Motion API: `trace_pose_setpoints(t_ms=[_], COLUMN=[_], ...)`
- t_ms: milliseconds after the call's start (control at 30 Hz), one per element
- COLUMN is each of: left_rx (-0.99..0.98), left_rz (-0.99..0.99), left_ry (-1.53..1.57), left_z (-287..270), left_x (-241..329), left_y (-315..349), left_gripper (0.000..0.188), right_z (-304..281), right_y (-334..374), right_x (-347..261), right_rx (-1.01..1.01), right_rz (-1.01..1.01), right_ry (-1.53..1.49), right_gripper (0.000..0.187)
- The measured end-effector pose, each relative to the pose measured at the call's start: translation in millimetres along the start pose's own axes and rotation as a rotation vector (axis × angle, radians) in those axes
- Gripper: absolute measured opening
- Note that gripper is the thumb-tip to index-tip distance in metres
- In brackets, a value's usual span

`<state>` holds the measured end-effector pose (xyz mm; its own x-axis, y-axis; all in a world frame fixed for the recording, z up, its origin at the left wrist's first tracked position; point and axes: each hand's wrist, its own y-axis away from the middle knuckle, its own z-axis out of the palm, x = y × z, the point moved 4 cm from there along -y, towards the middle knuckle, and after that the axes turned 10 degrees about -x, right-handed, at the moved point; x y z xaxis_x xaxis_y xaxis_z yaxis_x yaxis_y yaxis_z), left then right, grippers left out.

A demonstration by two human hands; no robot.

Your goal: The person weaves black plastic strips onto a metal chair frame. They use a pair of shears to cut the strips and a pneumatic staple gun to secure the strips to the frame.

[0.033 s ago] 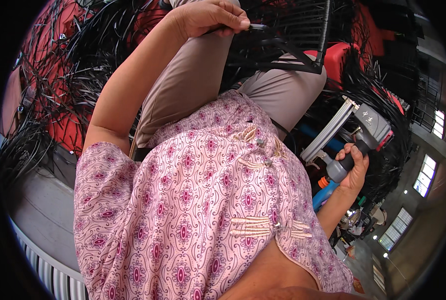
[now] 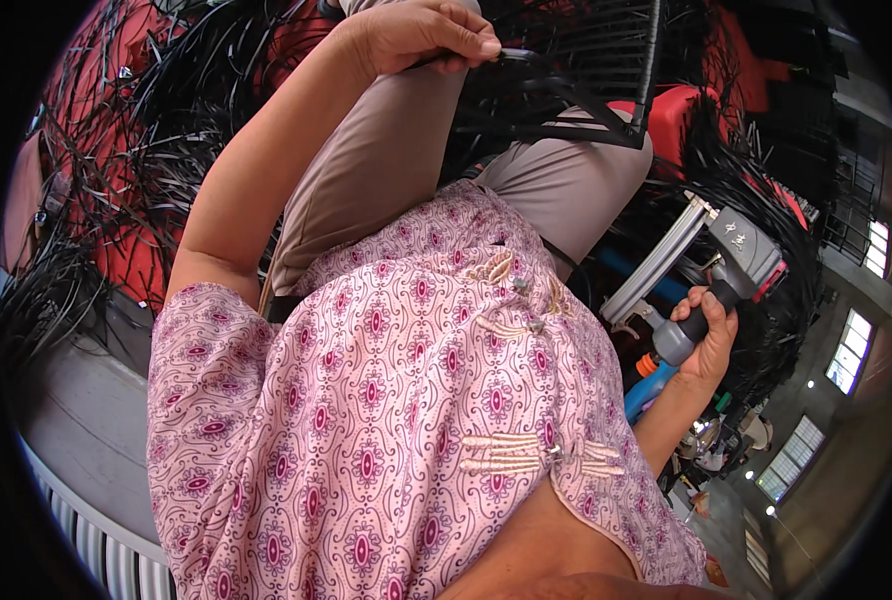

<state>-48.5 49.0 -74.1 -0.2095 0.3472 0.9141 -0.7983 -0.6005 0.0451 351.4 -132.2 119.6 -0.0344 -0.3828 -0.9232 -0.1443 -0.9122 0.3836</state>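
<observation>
- Pinching a thin black plastic weaving strand (image 2: 526, 62) at the far top of the view, the left hand (image 2: 421, 35) has its grip closed tight, fingertips pressed on the strand where it meets the black woven wicker frame (image 2: 586, 70).
- That frame rests against the person's knees, in grey-brown trousers (image 2: 386, 170), far centre of the scene.
- Over at the right, the right hand (image 2: 708, 335) has its grip wrapped fully round the dark handle of a grey pneumatic staple gun (image 2: 726, 260), whose long silver magazine slants down to the left, well apart from the strand.
- Judging by this, the step in hand is holding the strand in place for fastening; the next move calls for bringing the gun's nose up to the pinched spot while the strand is kept taut.
- Loose black strands (image 2: 96, 200) pile over red plastic (image 2: 131, 250) at the left, beside a grey floor (image 2: 76, 420).
</observation>
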Motion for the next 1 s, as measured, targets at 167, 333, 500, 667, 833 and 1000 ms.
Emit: trace_pose_setpoints(t_ms=[167, 333, 500, 667, 833, 1000], left_rx=[-0.043, -0.053, -0.088, -0.025, -0.011, 0.04], left_rz=[-0.006, -0.034, 0.019, -0.005, -0.043, -0.087], left_ry=[-0.015, 0.012, -0.013, -0.061, -0.137, -0.139], left_z=[-2, -2, 0, 11, 12, 17], left_x=[1, -2, -1, 7, 2, -4], left_y=[-3, -5, -5, -4, -2, -4], left_gripper=[0.024, 0.026, 0.027, 0.025, 0.023, 0.023], right_z=[7, 9, 6, 11, 11, 16], right_y=[-1, 0, -1, -1, 0, 1], right_x=[-4, -6, -5, -5, -4, -8], right_rx=[-0.022, -0.015, -0.039, -0.014, -0.042, -0.073], right_rz=[-0.003, -0.017, -0.017, -0.02, -0.057, -0.112], right_ry=[0.01, 0.016, 0.015, 0.001, 0.005, 0.031], right_gripper=[0.025, 0.024, 0.029, 0.026, 0.026, 0.031])
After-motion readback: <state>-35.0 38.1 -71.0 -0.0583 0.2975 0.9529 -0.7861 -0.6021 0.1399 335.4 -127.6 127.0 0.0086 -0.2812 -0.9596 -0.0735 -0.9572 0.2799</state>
